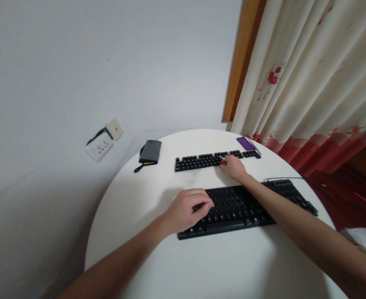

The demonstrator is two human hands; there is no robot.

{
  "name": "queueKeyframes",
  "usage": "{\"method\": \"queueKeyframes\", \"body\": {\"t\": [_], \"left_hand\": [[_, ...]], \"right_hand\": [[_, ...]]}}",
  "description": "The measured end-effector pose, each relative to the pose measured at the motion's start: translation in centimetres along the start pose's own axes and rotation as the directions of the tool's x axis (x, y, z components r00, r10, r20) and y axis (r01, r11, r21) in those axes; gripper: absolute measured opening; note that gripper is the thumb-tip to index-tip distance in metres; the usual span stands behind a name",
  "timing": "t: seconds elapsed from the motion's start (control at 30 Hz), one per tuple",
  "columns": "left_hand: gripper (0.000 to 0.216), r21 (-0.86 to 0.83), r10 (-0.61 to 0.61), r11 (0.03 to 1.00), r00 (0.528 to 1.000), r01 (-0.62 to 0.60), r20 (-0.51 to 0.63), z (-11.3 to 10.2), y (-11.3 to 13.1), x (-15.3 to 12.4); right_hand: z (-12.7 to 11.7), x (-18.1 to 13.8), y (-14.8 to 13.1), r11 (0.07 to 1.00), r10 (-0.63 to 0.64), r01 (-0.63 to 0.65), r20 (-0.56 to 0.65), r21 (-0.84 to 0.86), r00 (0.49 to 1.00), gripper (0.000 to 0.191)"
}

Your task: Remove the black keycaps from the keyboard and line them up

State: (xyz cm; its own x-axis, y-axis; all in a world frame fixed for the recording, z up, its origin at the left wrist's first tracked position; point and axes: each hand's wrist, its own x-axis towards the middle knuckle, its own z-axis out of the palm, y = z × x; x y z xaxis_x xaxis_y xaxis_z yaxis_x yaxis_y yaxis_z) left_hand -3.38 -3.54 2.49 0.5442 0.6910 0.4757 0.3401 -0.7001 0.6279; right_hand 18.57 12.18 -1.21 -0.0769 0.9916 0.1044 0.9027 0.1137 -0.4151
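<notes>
A black keyboard [232, 207] lies on the white round table, its lower rows and right end showing between my arms. My left hand [187, 209] rests over its left end, fingers curled and thumb against them; whatever they hold, if anything, is hidden. Behind the keyboard, loose black keycaps [198, 162] stand in rows. My right hand [232, 167] reaches across the keyboard to these rows, its fingers pinched at their near edge. A small shiny piece shows at the fingertips, too small to name.
A grey pouch [151, 152] with a black loop lies at the table's [133, 207] back left. At the back right are a purple cloth [246, 143] and a thin pale stick [257, 149]. A cable [284, 178] runs off the right edge. Wall and curtain [295, 83] stand behind.
</notes>
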Motion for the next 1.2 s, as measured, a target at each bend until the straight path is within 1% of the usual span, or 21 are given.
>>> {"method": "queueKeyframes", "body": {"t": [0.1, 0.17, 0.23, 0.3, 0.33, 0.37, 0.4, 0.43, 0.5, 0.6, 0.7, 0.77, 0.83, 0.93, 1.13, 1.2], "left_hand": [[0.020, 0.010, 0.003, 1.000, 1.000, -0.003, 0.005, 0.0, -0.1, 0.0], [0.020, 0.016, 0.007, 1.000, 1.000, -0.007, 0.007, 0.1, -0.2, -0.1], [0.020, 0.018, 0.012, 1.000, 1.000, -0.012, 0.003, 0.2, -0.4, -0.1], [0.021, 0.017, 0.017, 1.000, 1.000, -0.017, -0.003, 0.2, -0.4, -0.1], [0.021, 0.017, 0.017, 1.000, 1.000, -0.016, -0.001, 0.2, -0.4, -0.1], [0.021, 0.017, 0.015, 1.000, 1.000, -0.015, 0.001, 0.2, -0.3, -0.1], [0.021, 0.017, 0.013, 1.000, 1.000, -0.013, 0.004, 0.2, -0.3, 0.0], [0.021, 0.016, 0.011, 1.000, 1.000, -0.011, 0.007, 0.2, -0.2, 0.0], [0.021, 0.013, 0.003, 1.000, 1.000, -0.003, 0.012, 0.1, -0.2, 0.0], [0.021, 0.007, -0.011, 1.000, 1.000, 0.011, 0.019, 0.1, -0.3, 0.0], [0.020, 0.000, -0.024, 1.000, 0.999, 0.024, 0.030, 0.2, -0.6, 0.0], [0.020, -0.002, -0.029, 1.000, 0.999, 0.029, 0.036, 0.2, -0.8, -0.1], [0.020, 0.001, -0.031, 1.000, 0.999, 0.031, 0.035, 0.1, -0.9, -0.1], [0.020, 0.009, -0.038, 0.999, 0.999, 0.038, 0.031, 0.0, -0.7, 0.0], [0.021, 0.036, -0.045, 0.998, 0.998, 0.043, 0.040, 0.0, -0.7, 0.3], [0.021, 0.043, -0.048, 0.998, 0.998, 0.046, 0.045, 0.1, -0.8, 0.4]], "right_hand": [[-1.1, -0.2, 0.2, 0.999, -0.009, 0.010, -0.049, 0.036, 0.999, 0.015], [-2.4, -0.5, 0.4, 0.998, -0.016, 0.022, -0.099, 0.063, 0.995, 0.021], [-4.0, -1.3, 0.9, 0.984, -0.038, 0.065, -0.166, 0.165, 0.985, 0.032], [-5.5, -2.6, 1.4, 0.907, -0.060, 0.167, -0.275, 0.386, 0.960, 0.040], [-6.3, -3.6, 1.7, 0.860, -0.057, 0.217, -0.336, 0.461, 0.940, 0.042], [-6.9, -4.7, 2.0, 0.833, -0.047, 0.251, -0.388, 0.494, 0.920, 0.041], [-7.5, -5.9, 2.3, 0.831, -0.032, 0.262, -0.429, 0.491, 0.903, 0.040], [-7.9, -7.1, 2.5, 0.842, -0.012, 0.247, -0.441, 0.479, 0.897, 0.039], [-8.4, -9.5, 3.0, 0.844, 0.033, 0.174, -0.373, 0.507, 0.927, 0.041], [-8.3, -12.2, 3.5, 0.842, 0.069, 0.089, -0.269, 0.532, 0.961, 0.041], [-7.7, -13.6, 3.7, 0.856, 0.029, 0.059, -0.163, 0.513, 0.986, 0.039], [-7.5, -14.0, 3.8, 0.879, -0.027, 0.077, -0.114, 0.470, 0.993, 0.038], [-7.5, -14.2, 3.8, 0.910, -0.071, 0.108, -0.107, 0.401, 0.992, 0.037], [-7.7, -14.2, 3.8, 0.937, -0.101, 0.126, -0.094, 0.326, 0.991, 0.036], [-7.6, -13.9, 4.1, 0.926, -0.115, 0.113, -0.017, 0.361, 0.993, 0.035], [-7.4, -13.9, 4.3, 0.918, -0.133, 0.114, 0.025, 0.381, 0.991, 0.035]]}}
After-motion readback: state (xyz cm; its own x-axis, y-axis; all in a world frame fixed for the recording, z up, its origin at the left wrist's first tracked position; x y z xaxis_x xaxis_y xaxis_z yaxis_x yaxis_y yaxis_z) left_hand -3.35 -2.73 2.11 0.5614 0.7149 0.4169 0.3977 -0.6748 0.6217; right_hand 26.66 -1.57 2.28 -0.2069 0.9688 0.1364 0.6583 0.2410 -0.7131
